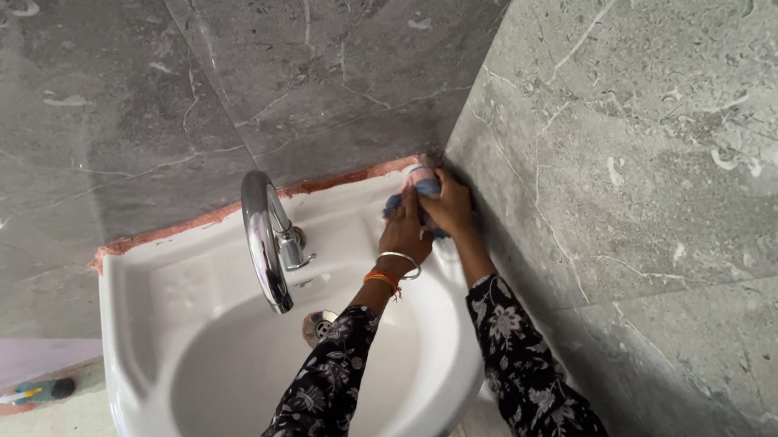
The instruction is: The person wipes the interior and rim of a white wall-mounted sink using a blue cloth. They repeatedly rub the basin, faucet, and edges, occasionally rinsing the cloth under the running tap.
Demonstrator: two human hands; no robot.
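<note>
Together, left hand (pixel 406 231) and right hand (pixel 450 205) clenched around blue cloth (pixel 416 187) (back corner of white sink (pixel 176 277)).

The sink (pixel 131 300) is sitting against the far wall, with a second wall (pixel 670 172) running along its right side. The tap (pixel 267 235) is standing at the sink's far rim, arching over the drain (pixel 319 326). Both hands, the left hand (pixel 406 231) and the right hand (pixel 450 205), are resting together on a cloth (pixel 416 187) in the sink's far right corner.

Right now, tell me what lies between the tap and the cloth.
In the head view, only bare white basin ledge lies between the chrome tap and the cloth both hands grip.
</note>
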